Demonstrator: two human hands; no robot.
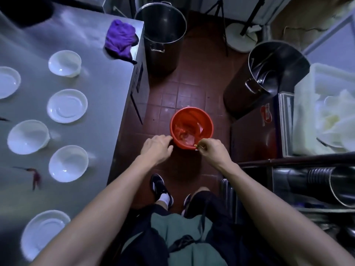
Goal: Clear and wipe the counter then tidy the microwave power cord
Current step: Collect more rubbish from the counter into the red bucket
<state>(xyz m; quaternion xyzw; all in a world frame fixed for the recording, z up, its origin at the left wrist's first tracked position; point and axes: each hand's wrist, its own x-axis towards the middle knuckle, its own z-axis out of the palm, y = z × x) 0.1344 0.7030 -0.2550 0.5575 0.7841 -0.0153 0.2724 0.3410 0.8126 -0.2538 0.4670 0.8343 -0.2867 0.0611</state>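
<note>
A red bucket (191, 129) lined with a red plastic bag stands on the tiled floor in front of me. My left hand (156, 148) hovers at its near left rim, fingers loosely curled and holding nothing. My right hand (211, 150) is at the near right rim and pinches a small yellowish scrap (196, 145) over the bucket. To my left runs the steel counter (107, 96), with several white bowls and plates (67, 106) on it. A purple cloth (120, 39) lies crumpled at its far corner. Red chilli scraps (35, 176) lie near the counter's front.
Two large steel stockpots (163, 27) (269, 73) stand on the floor beyond the bucket. A white crate (324, 112) with pale contents sits on the right, above shelves with a steel pot (342, 185). Tripod legs and a white base (240, 37) stand at the back.
</note>
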